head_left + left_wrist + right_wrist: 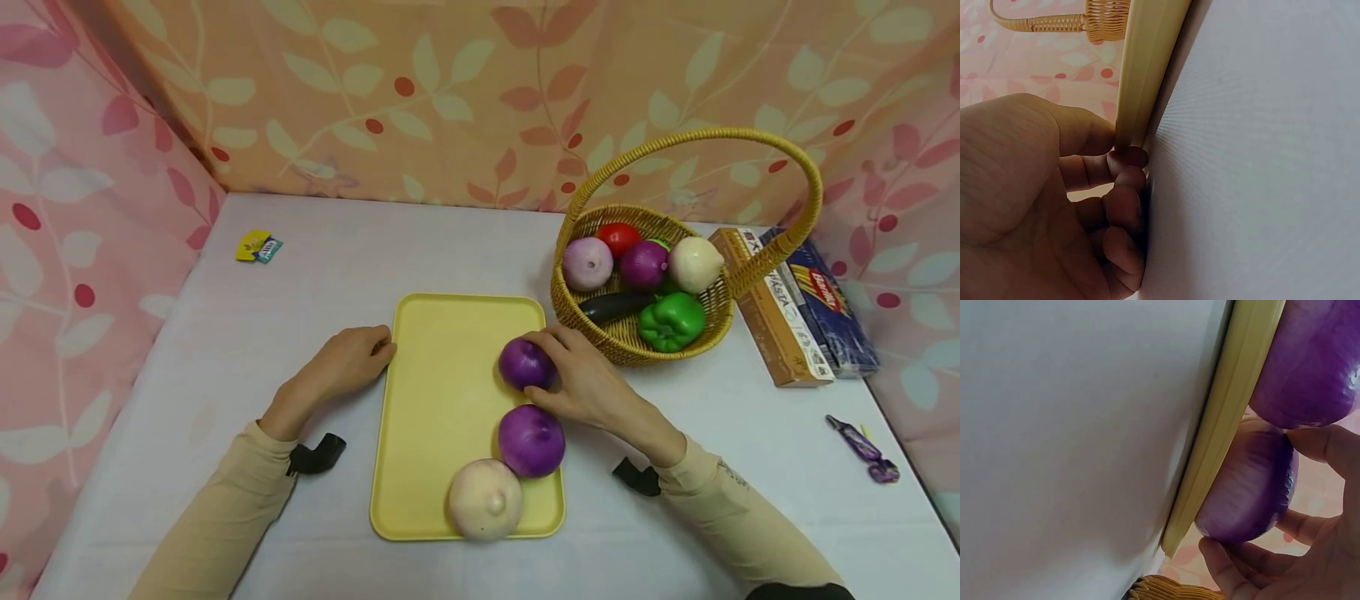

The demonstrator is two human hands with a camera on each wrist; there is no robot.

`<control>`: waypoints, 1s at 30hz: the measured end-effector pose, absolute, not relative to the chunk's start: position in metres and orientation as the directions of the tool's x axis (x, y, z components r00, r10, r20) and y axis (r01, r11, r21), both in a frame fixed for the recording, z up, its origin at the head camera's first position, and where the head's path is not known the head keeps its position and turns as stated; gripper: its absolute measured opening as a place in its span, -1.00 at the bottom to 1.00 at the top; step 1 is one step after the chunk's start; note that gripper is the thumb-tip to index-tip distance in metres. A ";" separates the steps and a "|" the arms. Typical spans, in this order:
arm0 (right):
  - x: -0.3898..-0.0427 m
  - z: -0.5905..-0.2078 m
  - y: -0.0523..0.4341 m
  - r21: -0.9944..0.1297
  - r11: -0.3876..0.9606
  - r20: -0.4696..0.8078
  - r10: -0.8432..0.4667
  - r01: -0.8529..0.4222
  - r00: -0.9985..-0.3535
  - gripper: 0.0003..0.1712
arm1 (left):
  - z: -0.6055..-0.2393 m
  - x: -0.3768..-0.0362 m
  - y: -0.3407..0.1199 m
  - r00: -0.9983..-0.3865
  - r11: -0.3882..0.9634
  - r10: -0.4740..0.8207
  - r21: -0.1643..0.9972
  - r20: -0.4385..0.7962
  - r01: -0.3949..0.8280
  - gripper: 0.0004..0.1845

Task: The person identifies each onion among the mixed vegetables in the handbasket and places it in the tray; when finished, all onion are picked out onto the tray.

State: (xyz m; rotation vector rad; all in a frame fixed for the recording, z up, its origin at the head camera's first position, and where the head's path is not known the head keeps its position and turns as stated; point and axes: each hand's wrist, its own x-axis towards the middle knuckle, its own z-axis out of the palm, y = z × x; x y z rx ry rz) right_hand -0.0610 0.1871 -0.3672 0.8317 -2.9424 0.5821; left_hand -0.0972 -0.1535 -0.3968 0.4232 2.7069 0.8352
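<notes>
A yellow tray lies on the white-covered table. My left hand is at its left edge, and in the left wrist view the thumb and curled fingers pinch the tray's rim. My right hand grips a purple onion at the tray's right side, thumb on the near side and fingers on the far side. A larger purple onion sits just nearer on the tray. Beside it, a white onion overlaps the tray's near edge.
At the back right, a tall-handled wicker basket holds onions, a tomato, an eggplant and a green bell pepper. Two pasta boxes lie right of it. A purple wrapped item lies far right; small yellow and teal packets lie back left.
</notes>
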 end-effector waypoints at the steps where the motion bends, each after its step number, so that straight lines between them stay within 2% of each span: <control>1: -0.061 -0.367 0.187 -0.351 0.784 0.127 -0.501 -0.512 -0.856 -0.28 | -0.397 -0.097 -0.153 -0.919 0.791 0.353 0.580 -0.175 0.193 -0.73; 6: -0.059 -0.367 0.186 -0.361 0.779 0.123 -0.505 -0.513 -0.854 -0.27 | -0.396 -0.097 -0.153 -0.920 0.795 0.351 0.574 -0.173 0.195 -0.74; 14: -0.058 -0.367 0.186 -0.300 0.784 0.142 -0.527 -0.544 -0.838 -0.24 | -0.396 -0.097 -0.152 -0.918 0.796 0.355 0.571 -0.175 0.200 -0.75; 24: -0.058 -0.366 0.185 -0.287 0.770 0.156 -0.549 -0.569 -0.821 -0.23 | -0.397 -0.097 -0.153 -0.920 0.798 0.350 0.572 -0.179 0.192 -0.75; 27: -0.058 -0.362 0.187 -0.298 0.773 0.161 -0.538 -0.560 -0.827 -0.24 | -0.397 -0.097 -0.153 -0.920 0.796 0.350 0.573 -0.178 0.192 -0.75; 30: -0.060 -0.353 0.194 -0.342 0.767 0.231 -0.492 -0.543 -0.840 -0.31 | -0.397 -0.097 -0.153 -0.919 0.795 0.352 0.575 -0.175 0.195 -0.74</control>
